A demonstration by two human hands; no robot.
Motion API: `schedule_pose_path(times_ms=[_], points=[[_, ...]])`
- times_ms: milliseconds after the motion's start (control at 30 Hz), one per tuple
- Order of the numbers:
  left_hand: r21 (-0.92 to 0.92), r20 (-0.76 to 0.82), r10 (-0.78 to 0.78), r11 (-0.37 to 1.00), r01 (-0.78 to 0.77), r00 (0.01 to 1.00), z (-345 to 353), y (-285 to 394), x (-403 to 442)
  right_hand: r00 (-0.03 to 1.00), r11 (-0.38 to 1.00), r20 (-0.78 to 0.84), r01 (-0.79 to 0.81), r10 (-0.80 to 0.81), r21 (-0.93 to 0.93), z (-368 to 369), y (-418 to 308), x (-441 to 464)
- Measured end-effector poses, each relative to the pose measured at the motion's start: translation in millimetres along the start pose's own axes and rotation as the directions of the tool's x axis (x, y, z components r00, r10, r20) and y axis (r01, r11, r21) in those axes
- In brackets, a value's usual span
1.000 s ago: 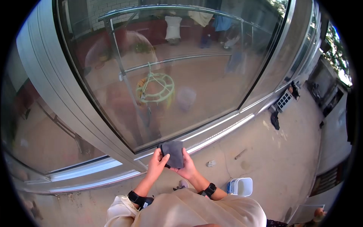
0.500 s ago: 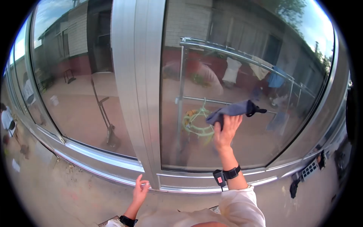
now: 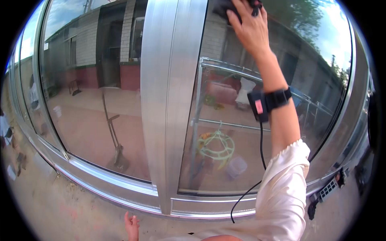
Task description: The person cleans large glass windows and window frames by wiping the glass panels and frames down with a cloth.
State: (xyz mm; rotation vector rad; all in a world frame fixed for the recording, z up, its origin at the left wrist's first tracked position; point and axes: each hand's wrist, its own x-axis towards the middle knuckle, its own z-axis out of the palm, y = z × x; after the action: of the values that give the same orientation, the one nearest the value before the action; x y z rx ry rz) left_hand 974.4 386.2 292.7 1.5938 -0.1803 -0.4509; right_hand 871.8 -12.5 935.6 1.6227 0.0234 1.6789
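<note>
High on the right-hand glass pane (image 3: pixel 251 168), my right hand (image 3: pixel 253 36) presses a dark blue-grey cloth (image 3: pixel 226 9) against the glass, near the pane's top left. Its fingertips and part of the cloth run up to the top edge of the view. A black strap with a small box (image 3: pixel 259 106) and a cable sits on my right wrist. Low down, my left hand (image 3: pixel 132 227) hangs in front of the sill with nothing in it, its fingers loosely bent and apart.
A wide metal post (image 3: pixel 169 100) divides the panes, above a metal sill (image 3: pixel 120 203). Behind the glass are a pipe rack (image 3: pixel 229 124), a pale green hanger ring (image 3: pixel 217 148) and a long-handled dustpan (image 3: pixel 118 162). A grey slotted block (image 3: pixel 328 189) lies at right; another person (image 3: pixel 5 128) is far left.
My right hand has swept the cloth from the middle of the pane up to its top left. The left hand has dropped lower in the view.
</note>
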Motion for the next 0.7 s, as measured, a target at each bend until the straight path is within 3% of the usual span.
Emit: schedule_pose_path(times_ms=[33,100,200,333,400,500,600,667,700], points=[[0.006,0.017,0.003,1.000,-0.003,1.000,6.6,0.9,0.1,0.993,0.993,0.013,-0.114,0.114,-0.006,2.6,3.3,23.9],[0.001,0.044,0.037,0.999,-0.037,0.998,23.9,1.3,14.8,0.989,0.993,0.093,-0.121,0.119,0.016,3.0,-8.5,8.8],[-0.001,0.123,0.064,0.998,-0.064,0.990,26.9,-61.8,60.8,0.999,0.996,0.046,-0.020,0.016,0.087,-18.2,-27.0,-40.9],[-0.022,0.143,0.037,0.999,-0.035,0.989,17.5,-107.6,79.2,0.915,0.936,0.384,-0.021,-0.124,0.351,-88.0,-98.7,-182.8],[-0.015,0.132,0.030,0.999,-0.028,0.991,4.8,-116.9,89.7,0.862,0.893,0.438,0.035,-0.254,0.450,-116.3,-107.7,-241.4],[0.032,0.171,0.114,0.992,-0.121,0.979,3.4,-122.1,92.4,0.888,0.949,0.421,0.050,-0.185,0.312,-121.4,-62.3,-227.8],[0.126,0.132,0.024,0.991,-0.041,0.991,38.0,-61.2,78.8,0.976,0.994,0.187,0.110,-0.108,-0.003,-97.9,30.2,-127.5],[0.035,0.198,0.066,0.997,-0.075,0.978,60.4,-21.1,69.1,0.998,0.985,0.047,0.050,-0.042,-0.165,-80.6,108.8,-67.6],[0.038,0.201,0.061,0.997,-0.070,0.978,69.2,-8.9,63.0,0.996,0.986,0.047,-0.062,0.070,-0.153,-76.4,152.5,-47.2]])
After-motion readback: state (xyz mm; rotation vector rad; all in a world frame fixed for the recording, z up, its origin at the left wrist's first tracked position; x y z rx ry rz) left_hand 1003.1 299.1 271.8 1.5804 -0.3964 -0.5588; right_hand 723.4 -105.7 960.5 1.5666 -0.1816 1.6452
